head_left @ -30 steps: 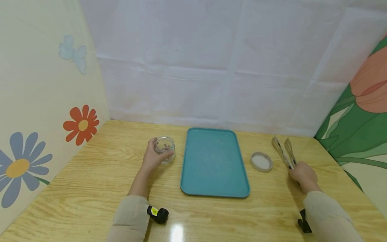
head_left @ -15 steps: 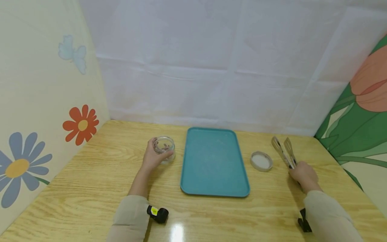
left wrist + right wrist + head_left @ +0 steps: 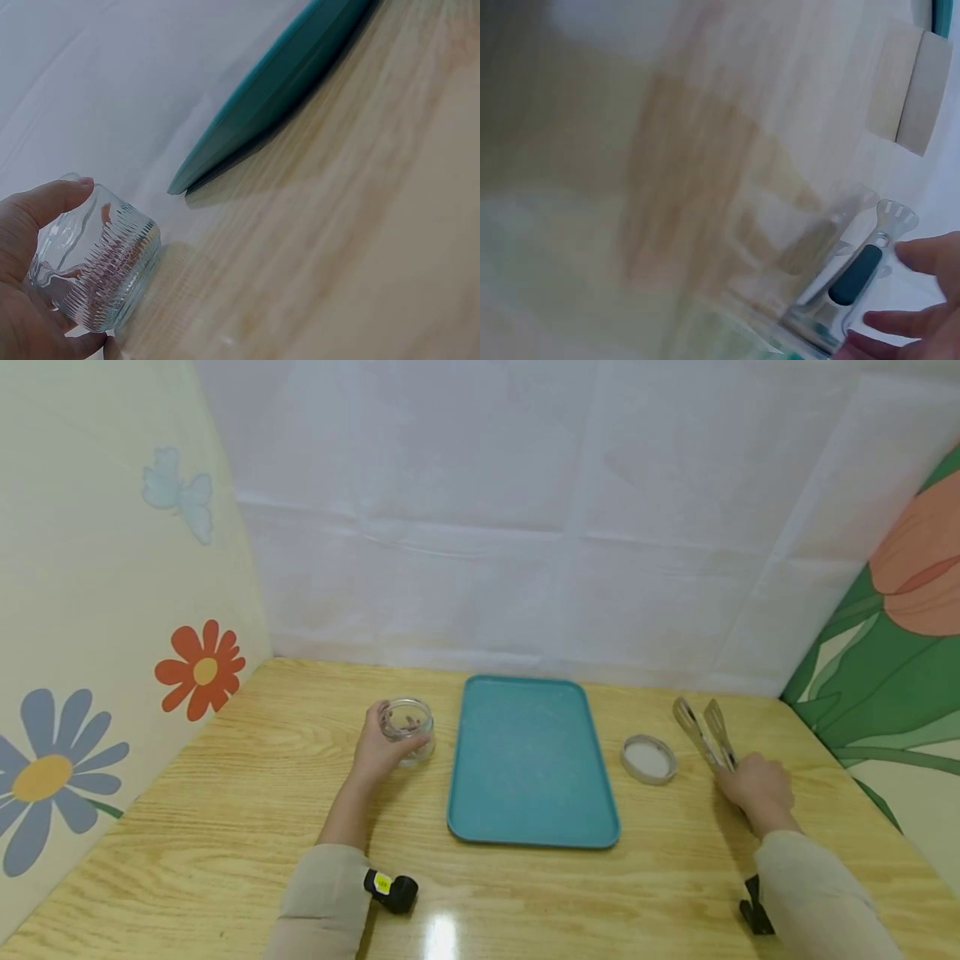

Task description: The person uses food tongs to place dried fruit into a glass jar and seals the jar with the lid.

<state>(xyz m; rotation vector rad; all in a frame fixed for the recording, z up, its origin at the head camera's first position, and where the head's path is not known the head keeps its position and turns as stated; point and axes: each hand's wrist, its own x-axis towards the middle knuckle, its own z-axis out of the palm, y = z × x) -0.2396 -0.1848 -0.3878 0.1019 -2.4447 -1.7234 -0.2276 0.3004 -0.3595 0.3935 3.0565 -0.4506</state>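
A clear ribbed glass jar (image 3: 416,714) stands left of the blue tray, with small reddish-brown pieces inside. My left hand (image 3: 380,747) grips it, thumb across the near side and fingers round the left. In the left wrist view the thumb lies on the glass jar (image 3: 105,262). To the right, metal tongs (image 3: 703,739) lie on the table with their two slotted heads spread apart. My right hand (image 3: 757,785) is at their handle end. The right wrist view shows the thumb and fingers extended and spread beside the tongs' dark grip (image 3: 856,275).
The blue tray (image 3: 532,768) lies flat in the middle of the wooden table (image 3: 225,827). Between tray and tongs sits a round pale lid (image 3: 648,760). A white cloth (image 3: 510,527) hangs behind, and painted panels (image 3: 112,652) stand at both sides.
My right hand has shifted slightly to the right at the tongs' handle end. The left hand, jar, tray, lid and tongs look the same.
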